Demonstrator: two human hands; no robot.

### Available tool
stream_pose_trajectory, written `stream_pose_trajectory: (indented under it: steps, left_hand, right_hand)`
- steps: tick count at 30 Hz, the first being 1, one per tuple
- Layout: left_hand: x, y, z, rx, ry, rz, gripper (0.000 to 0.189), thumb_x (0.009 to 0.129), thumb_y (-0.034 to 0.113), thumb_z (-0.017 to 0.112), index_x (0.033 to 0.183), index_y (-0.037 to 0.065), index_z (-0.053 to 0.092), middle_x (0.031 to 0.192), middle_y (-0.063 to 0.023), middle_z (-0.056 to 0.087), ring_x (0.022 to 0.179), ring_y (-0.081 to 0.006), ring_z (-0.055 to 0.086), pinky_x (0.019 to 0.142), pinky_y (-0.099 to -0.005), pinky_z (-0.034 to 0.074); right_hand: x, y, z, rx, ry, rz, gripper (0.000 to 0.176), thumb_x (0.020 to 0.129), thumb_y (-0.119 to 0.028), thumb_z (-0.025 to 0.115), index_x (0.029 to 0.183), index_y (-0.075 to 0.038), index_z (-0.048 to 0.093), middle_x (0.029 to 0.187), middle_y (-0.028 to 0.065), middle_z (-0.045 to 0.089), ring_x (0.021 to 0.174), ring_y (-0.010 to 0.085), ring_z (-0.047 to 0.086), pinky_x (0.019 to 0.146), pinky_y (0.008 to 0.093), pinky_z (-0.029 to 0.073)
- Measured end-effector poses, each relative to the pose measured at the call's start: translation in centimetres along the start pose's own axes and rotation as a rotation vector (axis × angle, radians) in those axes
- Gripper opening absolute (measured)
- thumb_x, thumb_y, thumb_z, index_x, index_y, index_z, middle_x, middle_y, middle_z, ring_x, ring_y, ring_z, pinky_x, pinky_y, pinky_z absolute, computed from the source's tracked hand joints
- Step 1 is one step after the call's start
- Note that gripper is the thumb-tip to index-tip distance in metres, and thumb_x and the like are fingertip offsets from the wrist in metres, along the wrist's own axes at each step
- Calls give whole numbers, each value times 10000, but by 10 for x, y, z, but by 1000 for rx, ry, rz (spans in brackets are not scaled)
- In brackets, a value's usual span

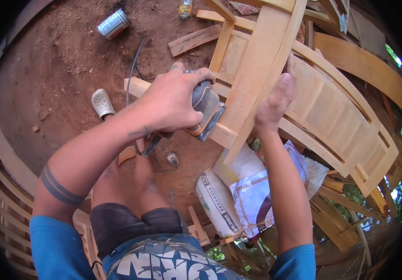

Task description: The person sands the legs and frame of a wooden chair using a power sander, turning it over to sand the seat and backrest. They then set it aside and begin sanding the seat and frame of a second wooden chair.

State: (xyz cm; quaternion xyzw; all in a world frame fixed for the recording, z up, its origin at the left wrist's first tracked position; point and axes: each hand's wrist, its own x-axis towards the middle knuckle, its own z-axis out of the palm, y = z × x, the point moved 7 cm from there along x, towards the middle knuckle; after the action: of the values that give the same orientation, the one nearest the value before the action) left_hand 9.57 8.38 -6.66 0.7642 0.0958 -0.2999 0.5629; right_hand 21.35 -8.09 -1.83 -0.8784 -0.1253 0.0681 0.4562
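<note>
My left hand is wrapped over the top of an electric palm sander, dark grey with orange trim. The sander is tilted, its flat pad edge beside the end of a pale wooden chair or bench frame. Fingers stretched out, my right hand lies along the far right edge of the frame's long board. A slatted wooden panel with a curved rail extends to the right, behind that hand. From the sander a dark cord loops over my forearm area.
A metal can and a yellow-labelled bottle are on the dirt floor, near a loose wooden board. A white sack and a printed sheet lie below the frame. Wood pieces pile at right; slatted furniture stands left.
</note>
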Motion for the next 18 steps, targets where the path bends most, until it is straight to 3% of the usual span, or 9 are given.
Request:
stream_pose_trajectory:
  steps: [4, 8, 9, 12, 13, 17, 18]
  left_hand:
    - [25, 4, 6, 79, -192, 98, 680, 660, 237, 737, 1304, 178, 527, 1051, -220, 577, 1091, -387, 570, 941, -446, 475]
    - [51, 15, 12, 31, -361, 109, 767, 605, 235, 761, 1284, -6, 500, 1096, -271, 644, 1062, -403, 634, 926, -436, 510]
    - [56, 20, 13, 48, -352, 99, 798, 584, 243, 778, 1261, -73, 497, 1041, -277, 677, 977, -383, 682, 861, -415, 544]
    - [70, 26, 24, 172, -593, -57, 765, 587, 258, 783, 1228, -82, 538, 976, -253, 698, 933, -346, 702, 807, -392, 559]
    - [73, 29, 23, 146, -607, -66, 622, 587, 258, 787, 1080, -90, 636, 903, -234, 712, 856, -319, 715, 742, -379, 571]
    - [86, 32, 30, 144, -652, -144, 398, 574, 227, 780, 807, -85, 695, 821, -211, 714, 751, -286, 712, 679, -378, 571]
    - [88, 34, 33, 105, -684, -157, 396, 576, 225, 778, 807, -86, 697, 819, -208, 714, 749, -280, 712, 674, -376, 569]
  right_hand:
    - [1, 11, -4, -69, 26, -48, 508, 1085, -292, 319, 1478, 20, 395, 1536, 187, 398, 1438, 300, 365, 1194, 393, 271]
    - [-1, 11, -5, -103, 34, -53, 489, 1088, -272, 325, 1480, 9, 405, 1524, 165, 421, 1413, 273, 394, 1180, 385, 290]
    - [-1, 8, -5, -114, 30, -14, 492, 1090, -276, 321, 1481, 10, 403, 1520, 159, 428, 1401, 260, 406, 1172, 380, 302]
    - [0, 3, -5, -132, 35, -38, 469, 1084, -241, 340, 1477, 4, 413, 1532, 161, 417, 1422, 273, 386, 1182, 384, 283]
    - [-1, 3, -5, -129, 40, -35, 459, 1078, -229, 346, 1468, -1, 426, 1528, 162, 424, 1422, 282, 391, 1183, 388, 287]
    - [0, 3, -6, -122, 61, -28, 438, 1062, -198, 361, 1447, -15, 457, 1520, 164, 440, 1418, 309, 408, 1180, 398, 305]
    - [0, 3, -6, -123, 63, -28, 436, 1060, -195, 362, 1446, -16, 460, 1519, 165, 441, 1416, 313, 412, 1178, 399, 310]
